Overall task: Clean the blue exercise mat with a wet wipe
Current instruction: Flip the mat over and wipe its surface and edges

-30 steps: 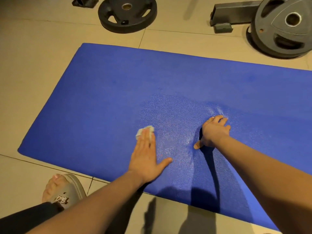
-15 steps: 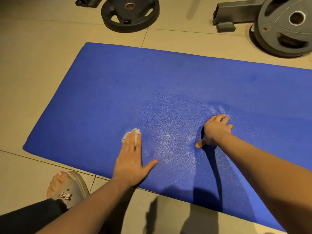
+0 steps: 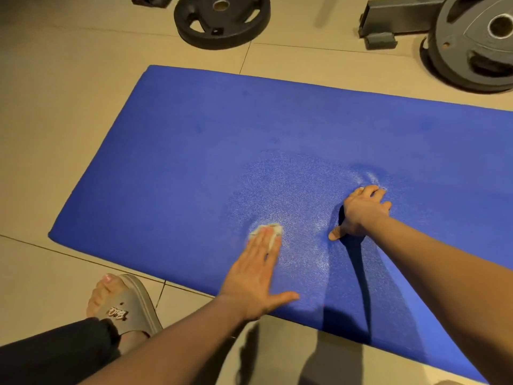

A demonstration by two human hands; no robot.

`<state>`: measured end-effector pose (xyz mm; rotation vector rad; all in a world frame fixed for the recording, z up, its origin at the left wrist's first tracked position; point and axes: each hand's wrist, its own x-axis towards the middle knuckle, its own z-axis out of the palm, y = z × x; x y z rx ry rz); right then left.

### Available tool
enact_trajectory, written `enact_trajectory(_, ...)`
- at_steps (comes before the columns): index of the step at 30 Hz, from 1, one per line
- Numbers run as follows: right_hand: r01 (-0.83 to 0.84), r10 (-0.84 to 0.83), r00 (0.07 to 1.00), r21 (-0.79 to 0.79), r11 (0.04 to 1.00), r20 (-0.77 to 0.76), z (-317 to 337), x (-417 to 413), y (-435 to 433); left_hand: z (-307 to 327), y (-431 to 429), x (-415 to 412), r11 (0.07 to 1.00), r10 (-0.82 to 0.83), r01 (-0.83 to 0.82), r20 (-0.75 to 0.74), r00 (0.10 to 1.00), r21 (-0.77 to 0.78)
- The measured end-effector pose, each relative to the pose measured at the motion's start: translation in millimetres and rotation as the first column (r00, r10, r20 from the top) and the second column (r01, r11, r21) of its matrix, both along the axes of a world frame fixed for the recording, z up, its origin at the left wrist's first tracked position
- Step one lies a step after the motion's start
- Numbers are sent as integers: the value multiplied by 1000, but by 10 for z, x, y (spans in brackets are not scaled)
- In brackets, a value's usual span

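Item: blue exercise mat, laid flat on the tiled floor, its near long edge toward the person. Wet wipe: small crumpled white wad, on the mat near the middle of the near edge, pinned under the left hand. Left fingers straight and together, flat on the wipe, thumb spread; nothing gripped, only pressed. Right hand: propped on the mat beside it, fingers bent with tips down, thumb splayed, holding nothing; it steadies the mat, which puckers at the fingertips. Change: half a second ago the wipe was farther out toward the mat's left end; it has now swept back toward the right hand, which has not shifted. Reading: a to-and-fro scrub is under way. Damp sheen covers only the patch around the hands; the far edge and left end look dry, so most of the mat seems left to do. Also present: two weight plates beyond the far edge; sandalled foot at the near edge.
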<state>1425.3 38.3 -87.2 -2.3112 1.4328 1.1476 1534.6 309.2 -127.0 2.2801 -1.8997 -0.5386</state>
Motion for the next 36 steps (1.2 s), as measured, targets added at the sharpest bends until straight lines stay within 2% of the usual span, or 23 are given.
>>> enact_trajectory(3, 3, -3, 1000, -6, 1000, 4, -3, 1, 0, 6, 350, 428, 976, 215, -216, 75, 974, 7)
enact_trajectory(6, 7, -7, 1000, -10, 1000, 4, -5, 15, 13, 18, 396, 461, 951, 299, -303, 75, 951, 54)
enact_trajectory(11, -3, 4, 1000, -23, 1000, 8, 17, 3, 29, 1, 9, -320, 988, 144, -139, -83, 986, 64)
enact_trajectory(14, 7, -7, 1000, -21, 1000, 19, 0, -22, 26, -2, -71, -683, 999, -46, 46, -184, 982, -5)
enact_trajectory(17, 2, -2, 999, -28, 1000, 33, -14, -48, 13, -9, -4, -526, 994, -107, 106, -90, 990, -13)
enact_trajectory(20, -10, 11, 999, -26, 1000, 44, 9, -49, 18, -19, 233, -92, 1000, 24, -24, 8, 1000, -12)
enact_trajectory(24, 5, -3, 998, -42, 999, 69, 53, -91, 77, 10, 618, 429, 970, 239, -242, 107, 965, 15)
enact_trajectory(27, -8, 13, 997, -64, 998, 79, 137, -222, 226, 42, 612, 406, 947, 305, -311, 85, 949, 76)
enact_trajectory(30, -110, 110, 994, 16, 994, -8, 280, -333, 530, 70, 480, -14, 980, 168, -166, -17, 986, 106)
enact_trajectory(33, -158, 160, 986, 64, 985, -37, 265, -490, 917, 74, 350, -579, 998, -4, 10, -104, 995, 60)
enact_trajectory(36, -178, 181, 982, 52, 983, -51, 236, -611, 1096, 91, 345, -702, 988, -118, 121, -39, 992, 92)
